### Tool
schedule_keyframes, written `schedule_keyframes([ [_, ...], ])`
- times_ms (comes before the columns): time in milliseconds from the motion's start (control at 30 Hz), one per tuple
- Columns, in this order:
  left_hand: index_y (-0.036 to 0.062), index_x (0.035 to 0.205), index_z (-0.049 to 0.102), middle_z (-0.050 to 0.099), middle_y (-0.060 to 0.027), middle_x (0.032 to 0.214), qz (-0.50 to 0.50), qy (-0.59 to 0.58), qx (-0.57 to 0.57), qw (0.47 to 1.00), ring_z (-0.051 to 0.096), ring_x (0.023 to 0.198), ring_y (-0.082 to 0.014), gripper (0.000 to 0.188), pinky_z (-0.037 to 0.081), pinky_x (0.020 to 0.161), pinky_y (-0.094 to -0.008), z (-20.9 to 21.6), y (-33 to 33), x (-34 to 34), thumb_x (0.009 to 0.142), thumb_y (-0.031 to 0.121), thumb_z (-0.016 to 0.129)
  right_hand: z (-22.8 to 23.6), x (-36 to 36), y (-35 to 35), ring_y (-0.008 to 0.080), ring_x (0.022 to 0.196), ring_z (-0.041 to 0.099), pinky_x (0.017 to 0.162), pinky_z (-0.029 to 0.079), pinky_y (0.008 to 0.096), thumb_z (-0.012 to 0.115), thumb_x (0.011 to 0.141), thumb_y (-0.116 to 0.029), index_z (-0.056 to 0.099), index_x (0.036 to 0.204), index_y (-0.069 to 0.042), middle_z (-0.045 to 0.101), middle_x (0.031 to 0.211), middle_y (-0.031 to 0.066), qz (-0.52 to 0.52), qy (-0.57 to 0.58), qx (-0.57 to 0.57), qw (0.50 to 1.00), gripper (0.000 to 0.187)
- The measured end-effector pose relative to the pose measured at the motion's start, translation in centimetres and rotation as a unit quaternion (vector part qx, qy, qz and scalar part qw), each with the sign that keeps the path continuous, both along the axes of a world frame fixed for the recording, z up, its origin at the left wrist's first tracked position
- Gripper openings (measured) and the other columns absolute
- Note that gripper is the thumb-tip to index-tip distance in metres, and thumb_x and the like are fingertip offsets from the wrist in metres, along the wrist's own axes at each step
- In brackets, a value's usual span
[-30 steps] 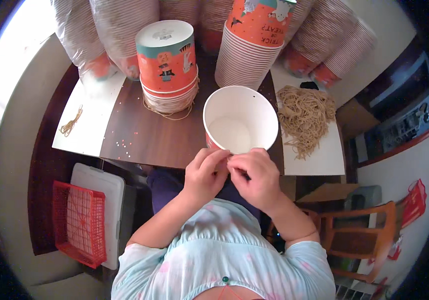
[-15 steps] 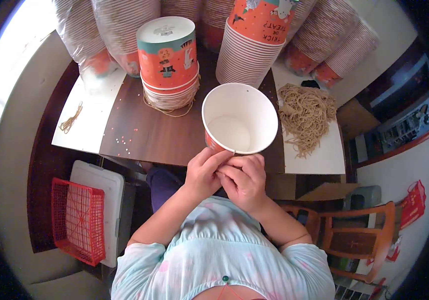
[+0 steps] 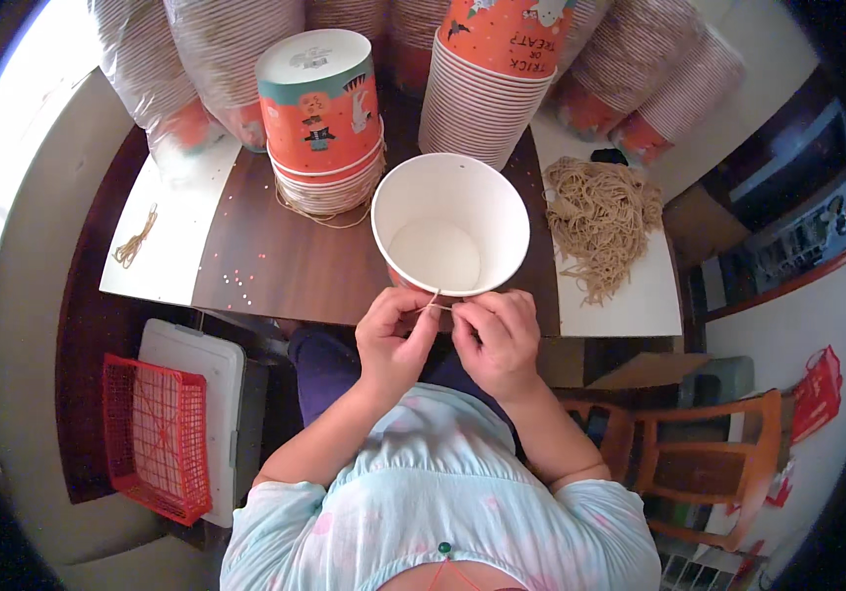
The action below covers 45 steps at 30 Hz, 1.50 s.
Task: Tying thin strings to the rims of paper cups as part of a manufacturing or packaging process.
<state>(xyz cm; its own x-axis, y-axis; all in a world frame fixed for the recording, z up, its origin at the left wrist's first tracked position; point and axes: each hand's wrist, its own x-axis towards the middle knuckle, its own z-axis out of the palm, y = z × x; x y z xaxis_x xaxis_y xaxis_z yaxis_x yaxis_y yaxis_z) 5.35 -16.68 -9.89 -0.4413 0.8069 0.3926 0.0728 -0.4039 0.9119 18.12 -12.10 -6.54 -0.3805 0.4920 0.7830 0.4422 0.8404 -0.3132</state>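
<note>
**Both hands pinch a string at the cup's near rim**

The open cup (image 3: pixel 450 225) stands upright on the desk (image 3: pixel 275 261), mouth facing up, white inside, its axis vertical. A thin string (image 3: pixel 435 300) runs from the cup's near rim down to the hands, lying roughly crosswise between them. The left hand (image 3: pixel 395 337) sits just below the cup's rim, its fingers (image 3: pixel 421 307) closed narrow on the string. The right hand (image 3: pixel 495 335) is beside it, touching it, its fingers (image 3: pixel 466 315) also pinched on the string.

The desk is dark brown wood. Left of the cup lies a white sheet (image 3: pixel 171 231) with a small bundle of strings (image 3: pixel 134 238) on it; right of the cup lies a second white sheet (image 3: pixel 620 295) bearing a large heap of strings (image 3: pixel 598 212). Small specks are scattered on the wood left of the cup.

Behind the cup stand two stacks of orange cups turned mouth down: a short stack (image 3: pixel 322 123) to the left, with loose string under it, and a taller stack (image 3: pixel 490 84) straight behind. Beyond these, several bagged sleeves of cups (image 3: pixel 201 59) lean along the far edge; their count is unclear.

Below the desk, left of the cup, a red basket (image 3: pixel 152 438) lies against a white box (image 3: pixel 204 379). To the right stands one wooden chair (image 3: pixel 704 473).
</note>
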Motion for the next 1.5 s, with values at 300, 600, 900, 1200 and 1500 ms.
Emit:
schedule_keyframes([
  [300, 0.0021, 0.08, 0.059, 0.052, 0.001, 0.064, -0.228, -0.529, -0.17, 0.799, 0.041, 0.051, -0.0075, 0.009, 0.034, 0.049, -0.0238, 2.2, -0.6, -1.3, 0.086, 0.008, 0.057, 0.3, -2.0, -0.5, 0.0217, 0.073, 0.058, 0.066, 0.045, 0.0334, 0.067, 0.071, -0.001, 0.066, 0.088, -0.004, 0.059, 0.085, 0.006, -0.027, -0.045, -0.021, 0.998, 0.017],
  [600, 0.0102, 0.077, 0.052, 0.037, 0.0048, 0.058, -0.235, -0.469, -0.24, 0.817, 0.033, 0.051, -0.007, 0.012, 0.03, 0.051, -0.0249, 2.7, -1.2, -3.2, 0.087, 0.017, 0.051, -0.1, -2.8, -0.7, 0.0121, 0.083, 0.061, 0.075, 0.049, 0.0258, 0.057, 0.086, -0.003, 0.066, 0.092, 0.004, 0.063, 0.094, 0.0069, 0.182, 0.204, -0.517, 0.811, 0.013],
  [900, -0.0005, 0.082, 0.059, 0.061, -0.0062, 0.071, -0.12, -0.428, -0.2, 0.873, 0.043, 0.049, -0.0069, 0.006, 0.034, 0.045, -0.022, 2.7, -1.4, -3.0, 0.084, 0.005, 0.058, -2.2, -4.5, -0.6, 0.0106, 0.076, 0.059, 0.07, 0.047, 0.0243, 0.059, 0.087, -0.014, 0.066, 0.096, -0.002, 0.066, 0.089, 0.0045, 0.263, 0.404, -0.689, 0.541, 0.017],
  [1200, -0.0014, 0.081, 0.062, 0.062, -0.0025, 0.071, -0.042, -0.25, -0.165, 0.953, 0.05, 0.056, -0.004, 0.01, 0.037, 0.048, -0.0178, 2.6, -1.6, -3.4, 0.086, 0.007, 0.061, -1.3, -5.4, -0.9, 0.0088, 0.073, 0.05, 0.068, 0.04, 0.0246, 0.055, 0.089, -0.016, 0.066, 0.095, -0.002, 0.062, 0.082, 0.0012, 0.243, 0.422, -0.7, 0.522, 0.018],
  [1500, -0.0026, 0.087, 0.06, 0.064, -0.0037, 0.078, 0.005, -0.166, -0.138, 0.976, 0.057, 0.064, -0.0049, 0.005, 0.047, 0.058, -0.019, 1.8, -1.1, -3.0, 0.084, 0.0, 0.063, -2.5, -5.2, -0.8, 0.006, 0.069, 0.047, 0.063, 0.038, 0.021, 0.062, 0.085, -0.018, 0.068, 0.094, -0.004, 0.066, 0.087, -0.0004, 0.233, 0.426, -0.687, 0.54, 0.018],
])
